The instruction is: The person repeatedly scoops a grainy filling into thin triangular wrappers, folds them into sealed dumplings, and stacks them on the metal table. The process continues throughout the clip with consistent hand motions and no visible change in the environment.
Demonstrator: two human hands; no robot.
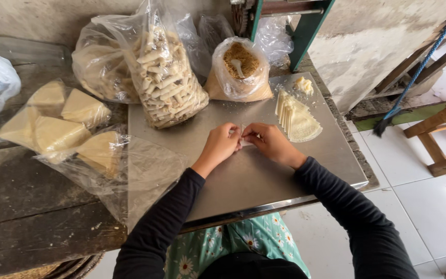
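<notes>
Head view: left hand (pixel 222 143) and right hand (pixel 268 142) are meeting fingertip to fingertip at centre of a steel tabletop (pixel 264 175), both curled and pinching a small pale wrapper piece (pixel 242 138) betw. them; the piece is lying on the steel sheet, mostly hidden by the fingers, so its shape cannot be told. Both arms are wearing black sleeves (pixel 166 222). Just right of the hands, a fanned stack of pale triangular wrappers (pixel 296 118) is lying on the sheet, w/ a small lump of yellowish dough or paste (pixel 303 85) behind it, near the far edge. Behind the hands, an open clear bag of brown crumbly filling (pixel 239 70) w/ a white spoon handle sticking out is standing on the sheet. To its left, a tall clear bag of finished rolled sticks (pixel 166 77) is leaning, and another filled bag (pixel 99 62) is sitting behind. Further left, on a dark wooden bench (pixel 21 206), clear bags of folded yellow wrapper stacks (pixel 58 124) are resting. White floor tiles (pixel 429 206) are showing at right.
</notes>
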